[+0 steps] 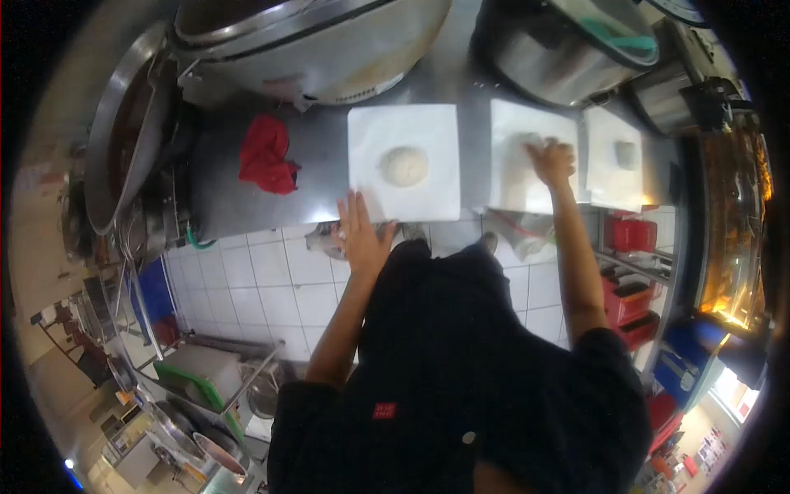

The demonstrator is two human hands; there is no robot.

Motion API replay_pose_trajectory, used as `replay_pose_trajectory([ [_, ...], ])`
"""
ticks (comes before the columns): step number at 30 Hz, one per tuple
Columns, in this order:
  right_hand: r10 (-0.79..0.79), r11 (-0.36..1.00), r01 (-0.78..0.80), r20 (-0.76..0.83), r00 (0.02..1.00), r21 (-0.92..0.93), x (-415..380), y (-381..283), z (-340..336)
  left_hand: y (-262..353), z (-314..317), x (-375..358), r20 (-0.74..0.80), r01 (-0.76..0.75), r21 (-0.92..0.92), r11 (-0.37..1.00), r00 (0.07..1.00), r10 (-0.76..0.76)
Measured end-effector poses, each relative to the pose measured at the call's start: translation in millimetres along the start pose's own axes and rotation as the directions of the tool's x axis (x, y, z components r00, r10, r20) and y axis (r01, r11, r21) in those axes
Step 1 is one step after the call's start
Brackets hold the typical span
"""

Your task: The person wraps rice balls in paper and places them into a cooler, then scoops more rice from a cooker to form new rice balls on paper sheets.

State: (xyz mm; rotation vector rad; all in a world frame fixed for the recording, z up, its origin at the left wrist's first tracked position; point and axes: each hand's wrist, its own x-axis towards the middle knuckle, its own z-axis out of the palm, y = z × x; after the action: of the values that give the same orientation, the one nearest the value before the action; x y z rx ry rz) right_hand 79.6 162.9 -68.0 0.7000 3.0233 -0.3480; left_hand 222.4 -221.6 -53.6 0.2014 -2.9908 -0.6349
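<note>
Your left hand (359, 235) has its fingers spread, gripping nothing, at the near-left corner of the left sheet (432, 123). Your right hand (555, 161), arm extended over the middle sheet (512, 191), has fingers partly curled; blur hides whether it grips anything. The pale round lump (405, 167), without clear long axis, lies ahead-right of your left hand, the nearer one.

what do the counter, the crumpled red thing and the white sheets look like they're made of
Counter: probably stainless steel, grey with a soft metallic shine.
Crumpled red thing: likely cloth, matte, judging by its loose folds.
White sheets: perhaps paper, flat and smooth; thin plastic is possible.
</note>
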Motion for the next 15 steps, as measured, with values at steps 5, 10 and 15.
replay_pose_trajectory([
  [5,-0.432,0.823,0.509,-0.305,0.849,0.252,-91,-63,-1,-23,16,9,0.225,-0.161,0.076,0.984,0.964,0.14],
  [10,-0.639,0.728,0.622,-0.042,0.768,0.289,-179,-109,24,-13,17,15,0.254,-0.185,-0.075,0.98,0.947,0.198],
  [15,-0.667,0.687,0.654,-0.083,0.741,0.316,-195,-134,40,-11,8,19,0.232,-0.212,-0.081,0.974,0.946,0.225],
])
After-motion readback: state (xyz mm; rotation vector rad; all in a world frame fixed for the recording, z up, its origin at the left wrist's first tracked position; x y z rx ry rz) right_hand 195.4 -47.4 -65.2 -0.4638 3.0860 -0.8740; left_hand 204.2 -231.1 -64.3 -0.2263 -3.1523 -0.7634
